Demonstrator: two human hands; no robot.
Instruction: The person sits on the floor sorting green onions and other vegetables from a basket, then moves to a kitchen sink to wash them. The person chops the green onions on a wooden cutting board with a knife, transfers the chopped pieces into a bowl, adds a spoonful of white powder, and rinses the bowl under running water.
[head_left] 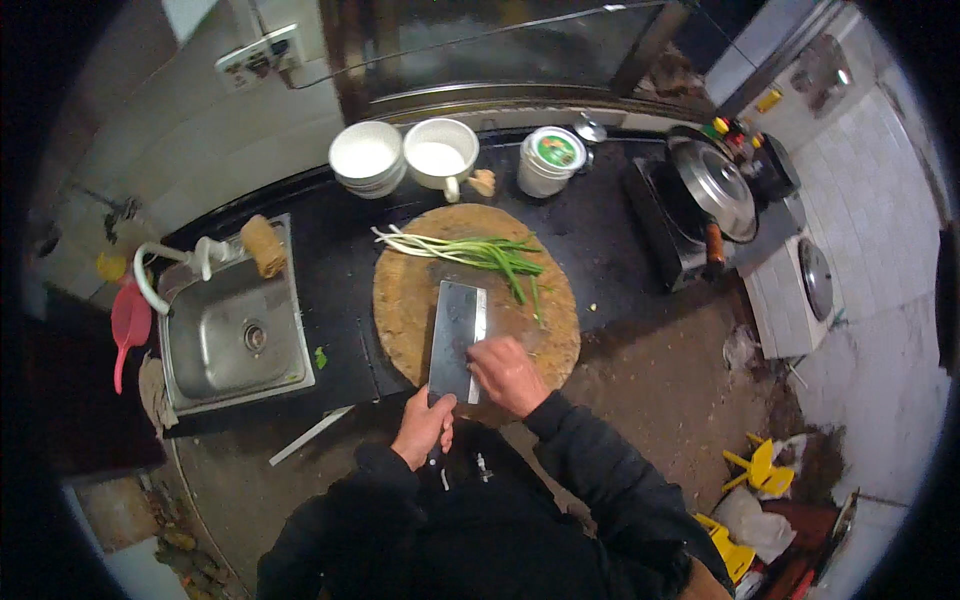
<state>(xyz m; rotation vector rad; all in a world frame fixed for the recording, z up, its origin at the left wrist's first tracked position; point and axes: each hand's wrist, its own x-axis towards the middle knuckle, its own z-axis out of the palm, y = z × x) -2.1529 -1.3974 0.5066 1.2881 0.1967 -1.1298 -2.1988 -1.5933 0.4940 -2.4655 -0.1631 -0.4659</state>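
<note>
My left hand (426, 430) is wrapped round the dark handle of a cleaver (453, 335), whose wide grey blade points away from me over a round wooden chopping board (405, 310). Along the blade's right side runs a bright edge. My right hand (510, 374), its fingers curled together, is up against that edge; what is in the fingers, if anything, is hidden. Beyond the blade, a bunch of spring onions (480, 250) lies across the far part of the board, white ends to the left and green tops to the right.
Left is a steel sink (222, 325) with a tap (150, 275) and a pink dipper (129, 322). White bowls (366, 158), a handled pot (441, 155) and a lidded tub (545, 172) stand behind the board. Right, a lidded wok (715, 190) sits on a stove (680, 255).
</note>
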